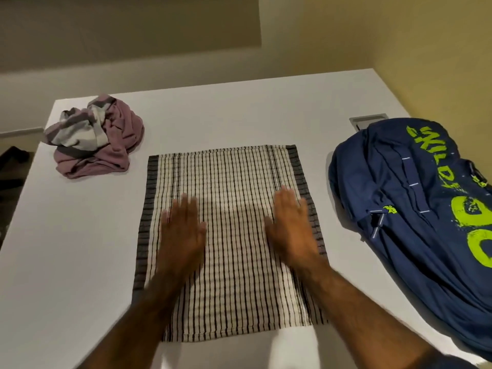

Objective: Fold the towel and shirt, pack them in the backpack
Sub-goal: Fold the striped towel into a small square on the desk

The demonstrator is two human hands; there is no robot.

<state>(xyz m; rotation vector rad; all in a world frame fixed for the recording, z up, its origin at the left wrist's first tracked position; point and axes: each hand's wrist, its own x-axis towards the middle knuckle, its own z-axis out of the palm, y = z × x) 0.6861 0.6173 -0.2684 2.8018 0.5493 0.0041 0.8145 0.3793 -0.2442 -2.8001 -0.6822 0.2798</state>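
Striped towel (229,209) lies flat at centre of the counter. Mauve shirt (98,139) sits crumpled at far left. Navy backpack (415,209) lies at right, lime lettering up.

Both bare forearms reach forward from the near edge. The left hand (182,230) and right hand (291,226) lie side by side, apart, palms down, fingers flat and slightly spread, blurred.

Your one view comes from the head camera, looking forward and steeply down from close above the white desk (80,262), wide enough to catch the far walls.
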